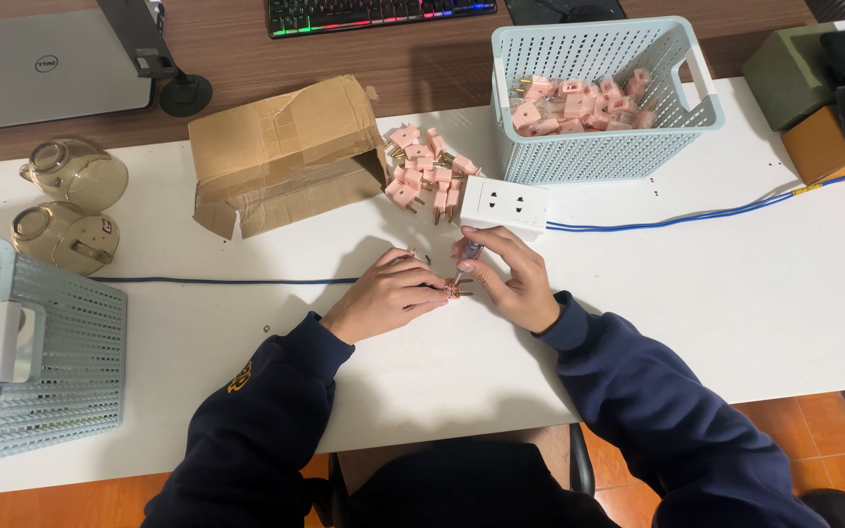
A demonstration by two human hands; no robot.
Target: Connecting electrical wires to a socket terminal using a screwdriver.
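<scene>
Just in front of the white socket block (505, 202), the left hand (388, 293) pinches a small pink plug (453, 289) flat against the table (735, 313). The right hand (512, 277) grips what looks like a small screwdriver (468, 256), tip on the plug. Keeping the tool upright and the plug pinned should stop slipping.

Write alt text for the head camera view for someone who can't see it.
Two hands, left hand and right hand, hold a small pink plug on a white table. Behind them lie a pile of plugs, a white socket block, a cardboard box and a basket of plugs.
</scene>
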